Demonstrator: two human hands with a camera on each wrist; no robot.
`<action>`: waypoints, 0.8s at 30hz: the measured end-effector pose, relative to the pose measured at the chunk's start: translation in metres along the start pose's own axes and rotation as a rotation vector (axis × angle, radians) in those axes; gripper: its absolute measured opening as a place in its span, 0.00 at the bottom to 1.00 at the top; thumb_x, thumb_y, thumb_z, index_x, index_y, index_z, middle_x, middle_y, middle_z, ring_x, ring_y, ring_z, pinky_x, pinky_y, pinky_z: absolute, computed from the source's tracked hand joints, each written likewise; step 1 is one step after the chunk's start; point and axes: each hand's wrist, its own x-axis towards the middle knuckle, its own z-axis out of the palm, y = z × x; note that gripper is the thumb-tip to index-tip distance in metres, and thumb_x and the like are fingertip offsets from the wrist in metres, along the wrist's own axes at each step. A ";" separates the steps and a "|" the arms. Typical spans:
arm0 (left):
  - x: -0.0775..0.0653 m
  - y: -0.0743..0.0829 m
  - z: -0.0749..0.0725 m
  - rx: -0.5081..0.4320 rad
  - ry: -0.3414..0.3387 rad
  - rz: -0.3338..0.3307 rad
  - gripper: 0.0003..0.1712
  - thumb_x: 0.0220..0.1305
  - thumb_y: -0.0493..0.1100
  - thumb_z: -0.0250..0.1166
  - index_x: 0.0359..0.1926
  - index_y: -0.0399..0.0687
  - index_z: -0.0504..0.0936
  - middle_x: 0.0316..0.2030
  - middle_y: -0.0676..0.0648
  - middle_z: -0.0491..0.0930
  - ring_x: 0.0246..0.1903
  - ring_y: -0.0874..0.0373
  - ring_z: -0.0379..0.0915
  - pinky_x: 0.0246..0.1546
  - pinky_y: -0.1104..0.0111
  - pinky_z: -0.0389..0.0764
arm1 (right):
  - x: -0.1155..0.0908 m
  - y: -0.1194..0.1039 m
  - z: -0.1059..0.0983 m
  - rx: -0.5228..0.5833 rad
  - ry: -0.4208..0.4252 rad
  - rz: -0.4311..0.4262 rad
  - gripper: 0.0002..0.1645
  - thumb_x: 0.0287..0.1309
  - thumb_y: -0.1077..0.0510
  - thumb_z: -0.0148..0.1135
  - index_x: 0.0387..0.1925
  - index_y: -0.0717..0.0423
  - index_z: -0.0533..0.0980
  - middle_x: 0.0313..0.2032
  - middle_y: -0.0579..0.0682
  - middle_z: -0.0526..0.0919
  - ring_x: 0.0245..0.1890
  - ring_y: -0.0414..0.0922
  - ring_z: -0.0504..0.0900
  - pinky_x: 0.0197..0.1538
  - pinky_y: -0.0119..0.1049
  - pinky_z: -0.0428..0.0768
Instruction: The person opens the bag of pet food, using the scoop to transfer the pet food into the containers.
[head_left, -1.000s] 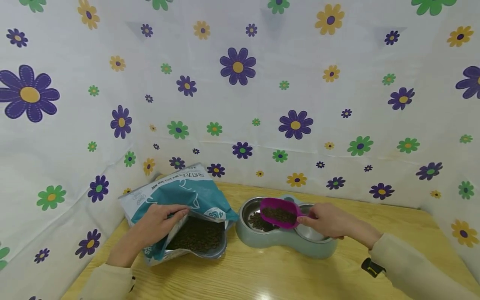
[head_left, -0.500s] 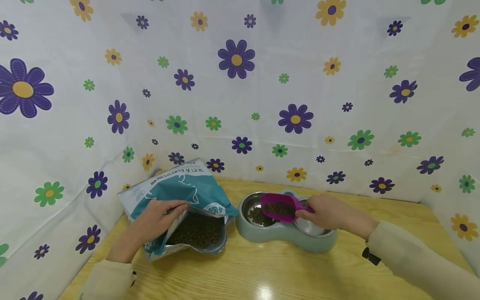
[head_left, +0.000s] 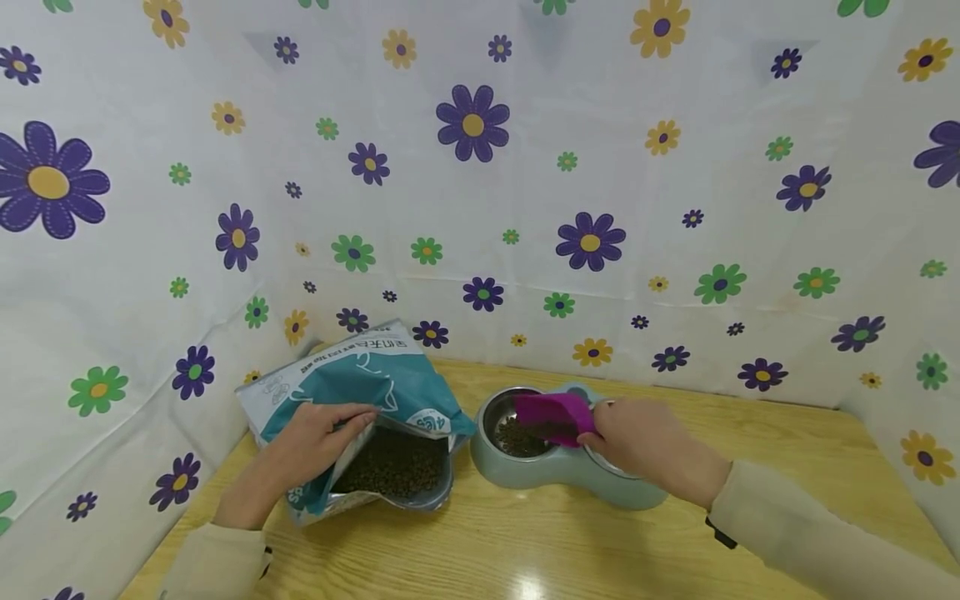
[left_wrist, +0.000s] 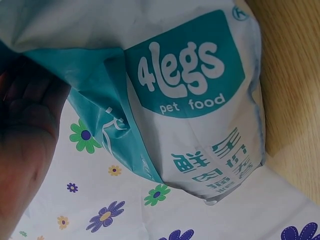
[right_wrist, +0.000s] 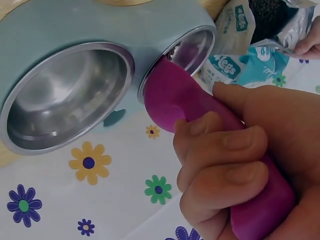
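My right hand [head_left: 652, 442] grips the handle of a magenta scoop [right_wrist: 172, 97], fingers curled round it. The scoop tilts down over the left steel bowl [head_left: 491, 417] of a pale green double pet feeder [head_left: 517, 475]. Brown kibble [head_left: 517, 437] lies in that bowl, and some shows in the scoop. At the left, my left hand [head_left: 311, 446] pinches the opening edge of a teal and white pet food bag [head_left: 420, 375], holding it wide. Kibble fills the bag's mouth. In the left wrist view the fingertips are hidden behind the bag.
The feeder's right steel bowl [right_wrist: 70, 100] holds no kibble in the right wrist view. Bag and feeder stand side by side on a wooden table [head_left: 465, 550]. A white flowered sheet [head_left: 675, 183] hangs behind and at both sides.
My right hand has turned the scoop from nearly level to tilted towards the left bowl, moving slightly left. The left hand still holds the bag in the same place.
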 end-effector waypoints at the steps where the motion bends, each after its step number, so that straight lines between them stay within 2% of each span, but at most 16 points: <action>1: 0.000 0.000 0.000 0.002 0.002 0.000 0.17 0.78 0.43 0.58 0.58 0.42 0.86 0.16 0.62 0.68 0.13 0.72 0.52 0.24 0.73 0.67 | 0.000 -0.002 0.001 -0.022 0.012 0.002 0.22 0.68 0.45 0.66 0.24 0.53 0.73 0.17 0.44 0.69 0.18 0.40 0.67 0.21 0.32 0.64; 6: 0.001 -0.001 0.001 0.004 0.011 0.003 0.17 0.77 0.43 0.58 0.58 0.43 0.86 0.17 0.62 0.70 0.13 0.72 0.53 0.22 0.73 0.66 | 0.000 -0.012 0.007 -0.113 0.087 -0.008 0.23 0.65 0.42 0.68 0.25 0.55 0.75 0.18 0.44 0.71 0.17 0.40 0.69 0.20 0.33 0.72; 10: 0.000 -0.001 0.002 -0.001 0.002 -0.006 0.17 0.78 0.44 0.58 0.59 0.43 0.86 0.17 0.61 0.68 0.13 0.72 0.52 0.23 0.73 0.67 | -0.003 -0.019 0.015 -0.217 0.226 -0.040 0.25 0.62 0.42 0.71 0.22 0.54 0.73 0.15 0.43 0.69 0.14 0.38 0.67 0.17 0.35 0.75; 13: -0.002 -0.002 0.002 -0.007 -0.006 -0.016 0.18 0.78 0.45 0.58 0.59 0.43 0.85 0.17 0.61 0.68 0.13 0.72 0.52 0.22 0.72 0.66 | -0.006 -0.025 0.020 -0.264 0.287 -0.064 0.25 0.60 0.43 0.72 0.23 0.53 0.71 0.15 0.42 0.68 0.13 0.37 0.67 0.17 0.36 0.76; 15: -0.002 -0.002 0.002 -0.006 -0.003 -0.013 0.18 0.78 0.44 0.58 0.59 0.43 0.85 0.17 0.61 0.69 0.13 0.72 0.53 0.23 0.73 0.67 | -0.007 -0.028 0.022 -0.268 0.289 -0.065 0.23 0.61 0.43 0.71 0.25 0.54 0.72 0.15 0.42 0.67 0.13 0.37 0.69 0.18 0.36 0.76; 19: -0.001 -0.002 0.003 -0.015 0.011 0.003 0.17 0.77 0.43 0.59 0.58 0.43 0.86 0.18 0.61 0.72 0.14 0.72 0.54 0.22 0.73 0.67 | -0.008 -0.028 0.022 -0.214 0.226 0.043 0.26 0.65 0.41 0.68 0.25 0.57 0.72 0.14 0.43 0.67 0.12 0.39 0.69 0.16 0.37 0.75; 24: 0.000 -0.002 0.003 -0.017 0.020 0.009 0.16 0.77 0.43 0.59 0.57 0.43 0.86 0.17 0.62 0.70 0.12 0.72 0.52 0.19 0.73 0.64 | -0.008 -0.017 0.023 -0.078 0.184 0.126 0.25 0.68 0.42 0.64 0.24 0.56 0.71 0.16 0.45 0.68 0.14 0.40 0.68 0.16 0.35 0.69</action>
